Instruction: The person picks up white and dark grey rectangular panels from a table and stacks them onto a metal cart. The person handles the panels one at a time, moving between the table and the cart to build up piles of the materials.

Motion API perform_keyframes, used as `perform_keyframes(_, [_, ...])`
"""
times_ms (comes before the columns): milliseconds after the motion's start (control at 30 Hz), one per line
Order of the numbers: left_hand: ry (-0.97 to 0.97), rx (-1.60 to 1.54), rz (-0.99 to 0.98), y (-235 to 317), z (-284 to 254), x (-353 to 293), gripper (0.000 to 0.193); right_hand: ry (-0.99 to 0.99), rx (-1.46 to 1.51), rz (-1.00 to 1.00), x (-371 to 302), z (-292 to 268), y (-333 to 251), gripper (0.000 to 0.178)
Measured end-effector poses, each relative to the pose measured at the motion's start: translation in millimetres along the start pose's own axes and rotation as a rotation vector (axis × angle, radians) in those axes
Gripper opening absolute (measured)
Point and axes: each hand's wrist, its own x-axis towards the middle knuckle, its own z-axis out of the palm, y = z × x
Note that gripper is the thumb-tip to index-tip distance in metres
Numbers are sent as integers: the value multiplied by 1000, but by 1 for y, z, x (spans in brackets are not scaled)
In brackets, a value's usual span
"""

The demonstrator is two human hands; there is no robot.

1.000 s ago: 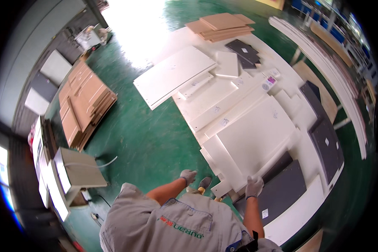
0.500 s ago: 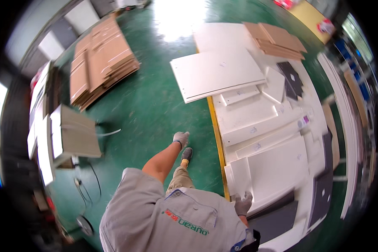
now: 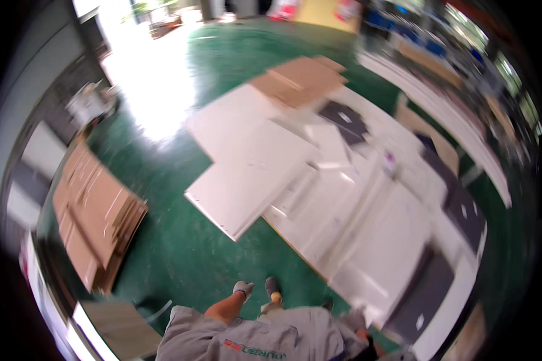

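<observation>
My left hand [image 3: 243, 290], in a grey work glove, hangs over the green floor with its fingers curled in and nothing visible in it. My right hand [image 3: 353, 320], also gloved, is low beside the near edge of a low platform of white panels [image 3: 376, 249]. Motion blurs its fingers, and I cannot tell whether it touches a panel. A large white board [image 3: 253, 174] lies on top, its near corner jutting past the platform's edge. Dark grey panels [image 3: 420, 295] lie to the right of my right hand.
Flattened brown cardboard [image 3: 96, 210] is stacked on the left. More brown sheets [image 3: 298, 78] lie at the platform's far end, near dark pieces [image 3: 343, 120]. Long white strips [image 3: 439, 117] stand along the right. A pale box-like piece [image 3: 117, 328] is at the lower left.
My view has swung up and leftward, so the panels and cardboard sit lower in the picture. My right hand now appears at the platform's edge, blurred. The left still hangs over the floor.
</observation>
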Motion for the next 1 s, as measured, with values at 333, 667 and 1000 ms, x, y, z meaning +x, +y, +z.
perform_keyframes(333, [-300,-48,263,57,32,-42,17,421,617,686,-61,-33,13,47])
perform_keyframes(667, [189,103,747,308,73,-121,48,588,581,506,-91,-101,67,70])
perform_keyframes(1000, [113,427,769,429,154,-170,60,405,467,516,-19,-166,44,113])
